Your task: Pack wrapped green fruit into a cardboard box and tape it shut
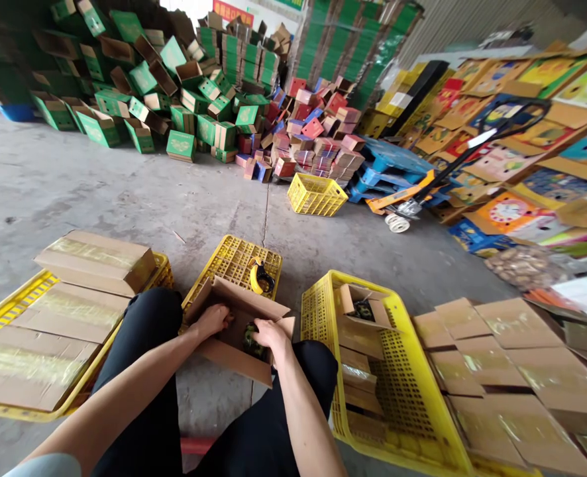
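Note:
An open brown cardboard box rests on an upturned yellow crate between my knees. My left hand grips the box's left inner wall, fingers curled over the edge. My right hand is closed on a dark green item inside the box. A yellow tape dispenser lies on the crate just behind the box flaps.
A yellow crate on my right holds small open boxes. Taped boxes lie stacked further right, and more taped boxes sit on a yellow crate at left. Piles of green and red cartons, another yellow crate and a pallet jack stand beyond.

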Available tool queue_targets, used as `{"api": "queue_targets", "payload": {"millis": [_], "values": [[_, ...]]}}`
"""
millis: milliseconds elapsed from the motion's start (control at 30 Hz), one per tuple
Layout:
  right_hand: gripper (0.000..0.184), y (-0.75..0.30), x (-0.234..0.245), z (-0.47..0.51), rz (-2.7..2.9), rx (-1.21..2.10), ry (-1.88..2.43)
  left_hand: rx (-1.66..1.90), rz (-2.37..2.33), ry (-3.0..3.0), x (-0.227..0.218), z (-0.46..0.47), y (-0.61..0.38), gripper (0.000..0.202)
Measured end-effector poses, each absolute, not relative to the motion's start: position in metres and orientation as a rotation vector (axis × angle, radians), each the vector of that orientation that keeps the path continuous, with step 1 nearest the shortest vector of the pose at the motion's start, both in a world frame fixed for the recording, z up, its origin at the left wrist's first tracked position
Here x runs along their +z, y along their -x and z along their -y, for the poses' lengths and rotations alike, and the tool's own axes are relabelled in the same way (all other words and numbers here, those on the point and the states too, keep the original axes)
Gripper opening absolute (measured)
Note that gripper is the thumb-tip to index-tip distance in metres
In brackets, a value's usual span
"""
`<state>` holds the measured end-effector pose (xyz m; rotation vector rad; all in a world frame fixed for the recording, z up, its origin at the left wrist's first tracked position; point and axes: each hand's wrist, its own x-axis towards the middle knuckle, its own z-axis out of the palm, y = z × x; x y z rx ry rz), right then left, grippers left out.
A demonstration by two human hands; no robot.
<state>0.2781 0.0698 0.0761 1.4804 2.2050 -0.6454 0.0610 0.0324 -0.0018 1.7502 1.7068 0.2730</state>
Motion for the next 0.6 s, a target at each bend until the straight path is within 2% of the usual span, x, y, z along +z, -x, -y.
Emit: {"api": "queue_targets", "payload": {"millis": [67,133,267,400,600], "values": [[0.064,-0.274,0.069,-0.067,-2.164,-0.666,-1.411,0.229,-1.649,-1.749,-0.001,-0.031,-0.063,0.006],[0.077,-0.270,0.064,-0.066,-2.151,-0.673,-1.368,0.193,-1.554,-1.753,0.001,-0.029,-0.068,0.009],[0.056,-0.266,0.062,-0.067,-2.243,-0.711,-1.324,0.160,-1.403,-1.754,0.003,-0.025,-0.076,0.016],[0.039,-0.265,0.065,-0.071,-2.362,-0.862,-1.269,0.209,-1.486,-1.711,-0.002,-0.027,-0.073,0.019],[0.048,-0.275,0.059,-0.074,-2.364,-0.861,-1.464,0.408,-1.680,-1.584,-0.016,-0.027,-0.060,0.045]]}}
